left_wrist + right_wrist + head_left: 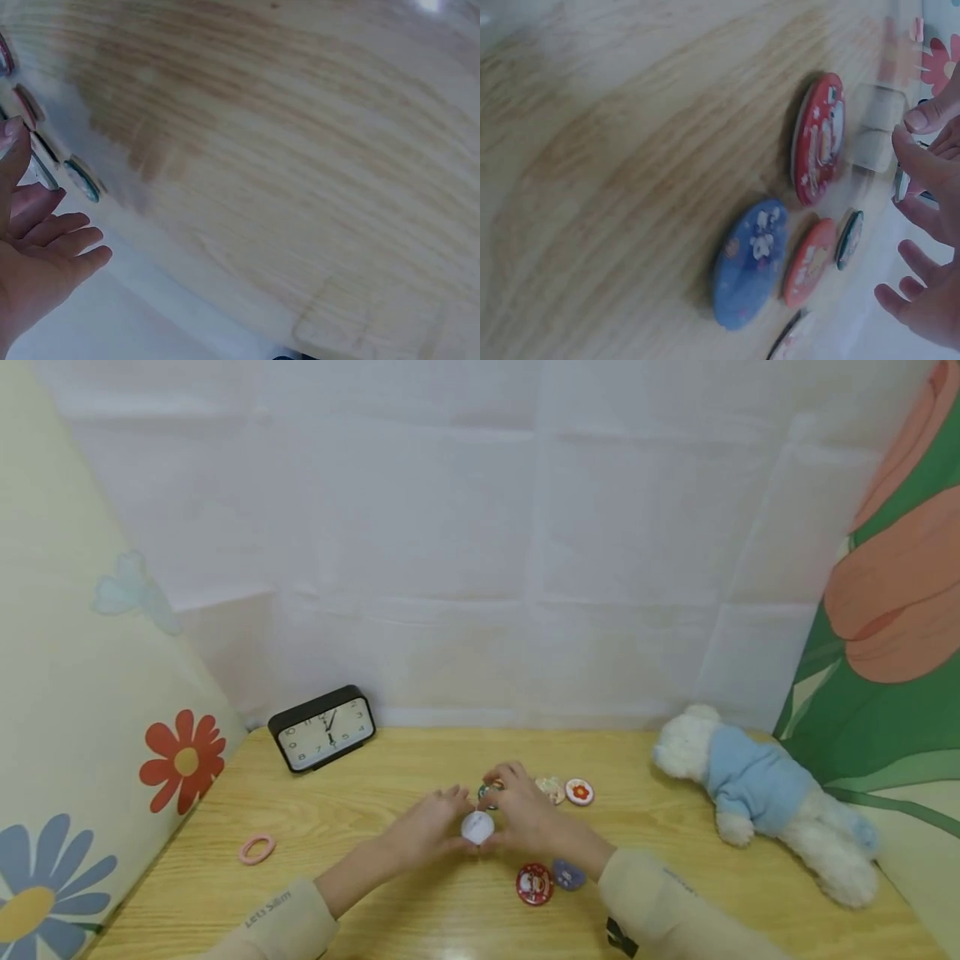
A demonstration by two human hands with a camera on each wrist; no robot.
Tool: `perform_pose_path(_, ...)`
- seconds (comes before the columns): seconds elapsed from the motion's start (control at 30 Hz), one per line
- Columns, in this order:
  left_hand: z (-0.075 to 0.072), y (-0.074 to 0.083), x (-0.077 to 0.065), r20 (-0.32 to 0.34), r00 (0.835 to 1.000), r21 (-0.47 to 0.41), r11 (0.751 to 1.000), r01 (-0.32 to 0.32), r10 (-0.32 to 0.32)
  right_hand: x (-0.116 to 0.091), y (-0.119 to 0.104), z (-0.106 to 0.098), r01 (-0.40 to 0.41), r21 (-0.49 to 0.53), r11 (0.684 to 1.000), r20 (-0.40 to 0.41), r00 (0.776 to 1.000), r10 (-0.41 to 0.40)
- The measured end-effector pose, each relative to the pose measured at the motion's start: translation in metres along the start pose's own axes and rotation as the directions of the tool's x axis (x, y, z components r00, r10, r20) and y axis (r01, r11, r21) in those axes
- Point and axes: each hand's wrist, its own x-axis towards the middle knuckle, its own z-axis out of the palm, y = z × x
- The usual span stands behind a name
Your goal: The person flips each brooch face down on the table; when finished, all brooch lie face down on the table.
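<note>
Close together over the middle of the table, my left hand (429, 827) and right hand (525, 814) pinch a small round badge (477, 827) between thumbs and forefingers, its pale face toward the head camera. In the left wrist view the badge (43, 171) shows edge-on; the other fingers of the left hand (45, 247) spread away from it. Just behind the hands lies a green-rimmed badge (491, 793), partly covered by the right fingers. A red badge (535, 884) and a blue badge (568, 874) lie by the right forearm.
A cream badge (551, 789) and a white badge with a red flower (580, 792) lie behind the right hand. A black clock (322, 729) stands back left, a pink ring (257, 850) lies left, a plush toy (765, 793) lies right. A black object (621, 937) shows beside the right sleeve.
</note>
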Motion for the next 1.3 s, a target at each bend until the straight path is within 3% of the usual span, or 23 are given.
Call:
perform_pose_path(0.17,0.009,0.001,-0.004,0.03,0.999,-0.041,0.998,0.04,-0.039,-0.003,0.001,0.012,0.006,-0.045,0.999,0.002,1.0,-0.006)
perform_pose_path(0.37,0.015,0.002,-0.008,0.013,1.0,-0.029,0.999,0.028,-0.028,-0.006,0.001,0.021,0.013,-0.114,0.993,0.013,1.0,-0.011)
perform_pose_path(0.63,0.016,0.002,-0.008,0.042,0.999,-0.002,0.999,0.032,-0.032,-0.008,0.007,0.021,0.03,-0.103,0.994,0.006,1.0,-0.03)
perform_pose_path(0.8,0.013,0.001,-0.001,0.034,0.999,0.07,0.997,0.031,-0.034,-0.01,0.022,0.017,-0.027,-0.064,0.998,-0.067,0.998,0.022)
perform_pose_path(0.93,0.011,0.001,0.009,-0.005,0.999,0.1,0.994,0.046,-0.046,-0.011,0.034,0.014,-0.091,-0.093,0.991,-0.107,0.991,0.081)
perform_pose_path(1.13,0.011,-0.005,0.024,-0.064,0.996,0.062,0.996,0.062,-0.058,-0.009,0.039,0.012,-0.155,-0.102,0.983,-0.088,0.985,0.146)
perform_pose_path(1.3,0.012,-0.011,0.031,-0.023,0.99,0.011,0.99,0.137,-0.137,-0.004,0.038,0.013,-0.162,-0.105,0.981,-0.053,0.986,0.158)
